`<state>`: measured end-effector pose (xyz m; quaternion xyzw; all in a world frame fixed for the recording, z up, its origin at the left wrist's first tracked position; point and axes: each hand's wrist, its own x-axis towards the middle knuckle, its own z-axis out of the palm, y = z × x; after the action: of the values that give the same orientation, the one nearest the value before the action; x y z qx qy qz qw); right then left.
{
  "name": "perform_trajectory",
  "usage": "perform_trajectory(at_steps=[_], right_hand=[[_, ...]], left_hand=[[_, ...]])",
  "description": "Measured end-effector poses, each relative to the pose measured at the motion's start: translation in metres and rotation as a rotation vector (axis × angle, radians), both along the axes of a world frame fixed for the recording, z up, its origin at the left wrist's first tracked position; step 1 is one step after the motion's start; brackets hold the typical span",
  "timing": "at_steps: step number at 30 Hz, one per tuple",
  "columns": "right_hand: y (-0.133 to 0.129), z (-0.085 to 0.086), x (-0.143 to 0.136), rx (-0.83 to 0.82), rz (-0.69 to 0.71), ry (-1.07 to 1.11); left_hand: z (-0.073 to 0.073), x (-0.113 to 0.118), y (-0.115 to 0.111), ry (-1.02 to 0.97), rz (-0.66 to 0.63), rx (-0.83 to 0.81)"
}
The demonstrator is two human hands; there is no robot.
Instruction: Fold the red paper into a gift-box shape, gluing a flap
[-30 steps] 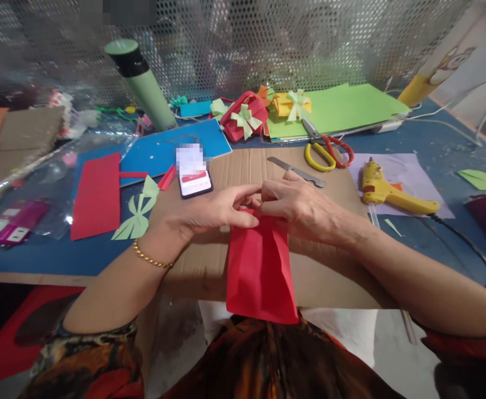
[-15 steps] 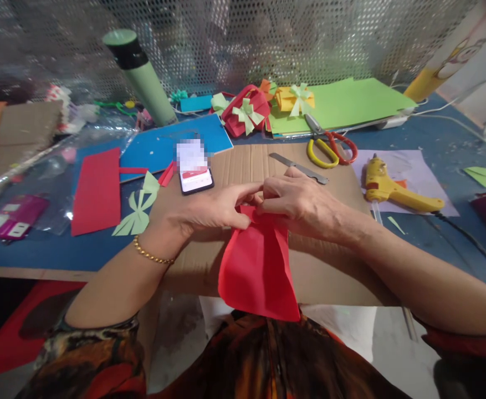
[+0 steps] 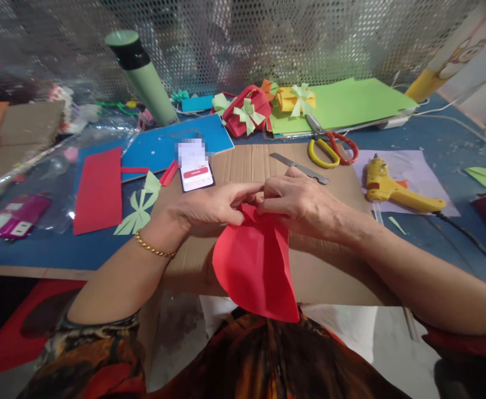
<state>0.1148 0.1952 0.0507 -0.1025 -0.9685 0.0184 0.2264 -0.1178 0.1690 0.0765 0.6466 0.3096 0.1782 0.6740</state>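
Observation:
A curved sheet of red paper [image 3: 255, 263] hangs toward my body over the front of a brown cardboard sheet [image 3: 330, 266]. Its far end is pinched between my left hand [image 3: 221, 205] and my right hand [image 3: 298, 202], which meet above the cardboard. The fingers of both are closed on the paper, and they partly hide the folded end. Just beyond my right hand lies a flat metal blade [image 3: 298, 168]. Scissors [image 3: 330, 149] with one yellow and one red handle rest behind it. A phone [image 3: 195, 166] with a lit screen lies past my left hand.
At right, a yellow glue gun [image 3: 396, 188] with a black cord sits on lilac paper [image 3: 429, 177]. A red paper piece [image 3: 98, 191] and a pale green paper bow [image 3: 138, 208] lie at left. Behind stand a green bottle [image 3: 147, 83], small paper bags [image 3: 246, 111] and green sheets [image 3: 351, 102].
The left side of the red paper has spread outward to the left, so the sheet looks wider. My left thumb has shifted slightly. The phone's screen picture has changed.

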Motion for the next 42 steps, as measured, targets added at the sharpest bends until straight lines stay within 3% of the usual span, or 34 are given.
perform_trajectory(at_steps=[12,18,32,35,38,42], right_hand=[[-0.002,0.006,-0.001,-0.058,0.039,-0.012],[-0.003,0.007,-0.001,-0.068,0.046,-0.046],[-0.010,0.012,-0.004,-0.068,0.062,-0.076],[-0.011,0.009,-0.004,-0.033,0.059,-0.075],[-0.012,0.010,-0.004,-0.083,0.057,-0.075],[-0.015,0.016,-0.003,-0.249,0.052,-0.099]], left_hand=[[-0.007,0.000,-0.001,-0.017,0.085,-0.120],[-0.009,-0.006,0.001,-0.072,0.037,-0.149],[-0.008,-0.006,0.003,-0.028,0.024,-0.072],[-0.006,0.000,0.001,0.004,0.089,-0.051],[-0.007,0.004,-0.001,0.022,0.135,-0.035],[-0.010,0.005,-0.003,-0.019,0.086,-0.022]])
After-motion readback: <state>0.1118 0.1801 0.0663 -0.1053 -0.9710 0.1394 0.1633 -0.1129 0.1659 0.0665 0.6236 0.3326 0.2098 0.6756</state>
